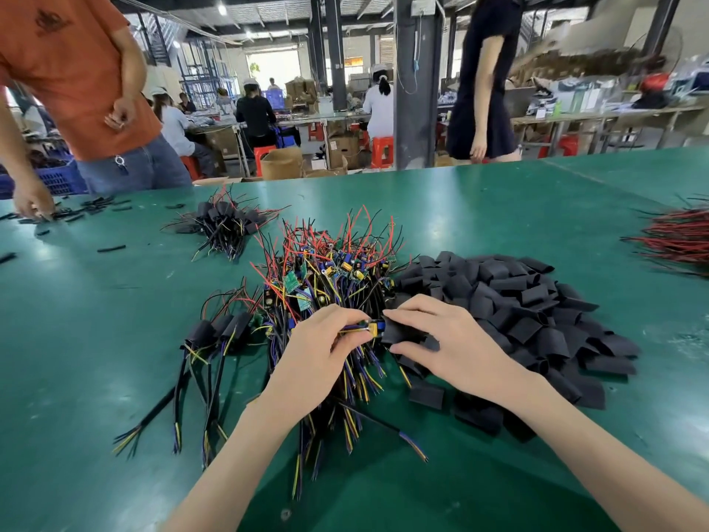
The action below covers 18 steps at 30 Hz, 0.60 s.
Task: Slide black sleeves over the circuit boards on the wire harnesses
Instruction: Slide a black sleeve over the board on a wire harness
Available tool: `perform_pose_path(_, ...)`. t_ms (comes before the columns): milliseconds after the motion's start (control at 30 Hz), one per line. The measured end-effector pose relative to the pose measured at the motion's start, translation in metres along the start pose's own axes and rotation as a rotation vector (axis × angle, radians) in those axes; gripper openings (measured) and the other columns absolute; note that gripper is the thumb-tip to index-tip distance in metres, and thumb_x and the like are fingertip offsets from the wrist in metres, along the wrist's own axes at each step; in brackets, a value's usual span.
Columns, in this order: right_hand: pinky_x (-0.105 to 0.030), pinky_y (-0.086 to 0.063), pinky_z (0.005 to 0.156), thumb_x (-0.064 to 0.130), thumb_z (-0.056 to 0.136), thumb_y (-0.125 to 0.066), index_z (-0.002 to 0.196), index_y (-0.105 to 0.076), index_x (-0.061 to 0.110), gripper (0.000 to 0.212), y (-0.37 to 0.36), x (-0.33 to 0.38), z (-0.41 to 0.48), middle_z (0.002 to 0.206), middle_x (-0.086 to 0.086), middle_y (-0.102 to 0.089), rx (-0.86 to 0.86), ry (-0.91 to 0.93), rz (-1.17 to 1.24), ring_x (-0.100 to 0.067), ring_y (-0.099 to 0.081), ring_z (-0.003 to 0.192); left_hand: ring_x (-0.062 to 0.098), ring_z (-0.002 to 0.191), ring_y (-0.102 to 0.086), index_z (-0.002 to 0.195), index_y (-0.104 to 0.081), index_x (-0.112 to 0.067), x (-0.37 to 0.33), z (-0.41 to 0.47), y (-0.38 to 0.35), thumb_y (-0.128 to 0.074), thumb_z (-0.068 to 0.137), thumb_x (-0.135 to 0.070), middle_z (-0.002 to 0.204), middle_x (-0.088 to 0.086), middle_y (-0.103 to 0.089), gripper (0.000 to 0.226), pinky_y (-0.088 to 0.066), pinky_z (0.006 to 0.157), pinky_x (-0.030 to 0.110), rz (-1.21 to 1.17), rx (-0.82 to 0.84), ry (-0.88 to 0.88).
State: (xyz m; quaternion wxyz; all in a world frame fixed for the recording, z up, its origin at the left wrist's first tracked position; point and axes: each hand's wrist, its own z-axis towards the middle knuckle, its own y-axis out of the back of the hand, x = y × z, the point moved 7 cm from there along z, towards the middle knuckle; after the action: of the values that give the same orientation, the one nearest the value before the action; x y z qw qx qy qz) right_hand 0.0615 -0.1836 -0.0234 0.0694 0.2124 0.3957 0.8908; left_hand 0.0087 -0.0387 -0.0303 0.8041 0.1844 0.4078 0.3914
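The left hand (322,351) pinches a board (370,327) between thumb and fingertips, with the board's free end pointing toward the right hand (452,339). Its wires run back under the left palm into the harness heap (330,270) just beyond both hands. The right hand's fingers and thumb are curled round a single sleeve (397,332), whose mouth is at the tip of the board. The two look to be touching, and only the first edge, if any, has gone in.

Judging from this, the step in hand is the start of the slide: the board and sleeve are lined up but the board is not yet covered. The next move calls for keeping the sleeve mouth open, not flattened by the grip, and pushing it along the board toward the left hand. The left fingers will have to give way so the sleeve can pass over the parts standing up on the board.

The loose sleeve pile (537,312) lies beyond and outside the right hand, while a few sleeved harnesses (222,330) rest on the bench (96,339) outside the left hand.
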Motion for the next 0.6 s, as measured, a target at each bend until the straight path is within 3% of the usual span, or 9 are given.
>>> perform_pose_path(100, -0.037, -0.050, 0.073, 0.019, 0.079, -0.074, 0.116, -0.066, 0.007, 0.039, -0.001, -0.001, 0.001, 0.102, 0.000, -0.061, 0.009, -0.013, 0.026, -0.021, -0.060, 0.084, 0.006, 0.079, -0.057, 0.101, -0.070, -0.012, -0.003, 0.000, -0.001, -0.067, 0.086, -0.014, 0.088, -0.002, -0.064, 0.016, -0.044, 0.076, 0.021, 0.018, 0.001, -0.017)
perform_pose_path(300, -0.036, -0.048, 0.074, 0.018, 0.078, -0.075, 0.115, -0.066, 0.009, 0.039, -0.002, -0.001, 0.002, 0.101, 0.002, -0.062, -0.001, -0.052, 0.111, -0.020, -0.060, 0.084, 0.000, 0.078, -0.056, 0.102, -0.072, -0.010, -0.009, -0.001, 0.001, -0.070, 0.082, -0.012, 0.085, -0.005, -0.063, 0.021, -0.039, 0.074, 0.008, -0.009, -0.015, -0.032)
perform_pose_path(500, -0.034, -0.048, 0.076, 0.018, 0.077, -0.076, 0.115, -0.066, 0.010, 0.040, 0.000, 0.004, 0.000, 0.104, 0.000, -0.061, -0.059, -0.024, 0.031, -0.021, -0.060, 0.088, -0.005, 0.085, -0.062, 0.108, -0.072, -0.020, 0.003, -0.001, 0.000, -0.069, 0.084, -0.010, 0.093, -0.014, -0.070, 0.026, -0.042, 0.077, 0.006, -0.203, -0.009, 0.210)
perform_pose_path(600, -0.028, -0.047, 0.080, 0.019, 0.078, -0.075, 0.117, -0.065, 0.010, 0.041, 0.002, 0.008, -0.001, 0.106, -0.002, -0.060, -0.089, 0.006, -0.016, -0.020, -0.059, 0.090, -0.004, 0.078, -0.063, 0.089, -0.071, -0.026, 0.008, -0.001, 0.003, -0.070, 0.083, -0.010, 0.081, -0.017, -0.071, 0.018, -0.043, 0.073, 0.007, -0.292, -0.017, 0.304)
